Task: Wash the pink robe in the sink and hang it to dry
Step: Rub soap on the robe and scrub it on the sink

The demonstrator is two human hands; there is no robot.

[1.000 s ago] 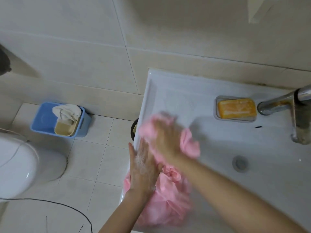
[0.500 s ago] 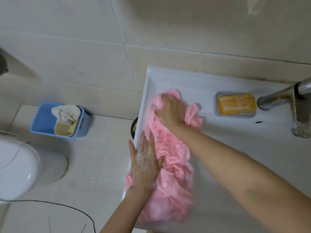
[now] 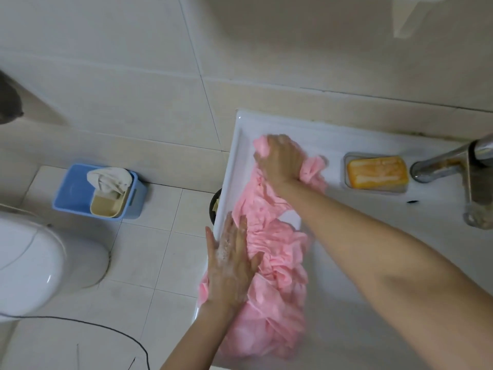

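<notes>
- The left hand [image 3: 231, 265], soapy and with straight fingers, is pressing flat on the pink robe [image 3: 280, 284].
- The right hand [image 3: 281, 162], beyond the left, is gripping the robe's bunched end.
- The robe is lying stretched between both hands in the sink [image 3: 386, 263].
- An orange soap bar [image 3: 377, 170] is sitting right of the right hand.

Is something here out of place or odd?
Yes. Beside the left hand, a fold of the pink robe hangs over the sink rim toward the floor; it could drip there.
</notes>
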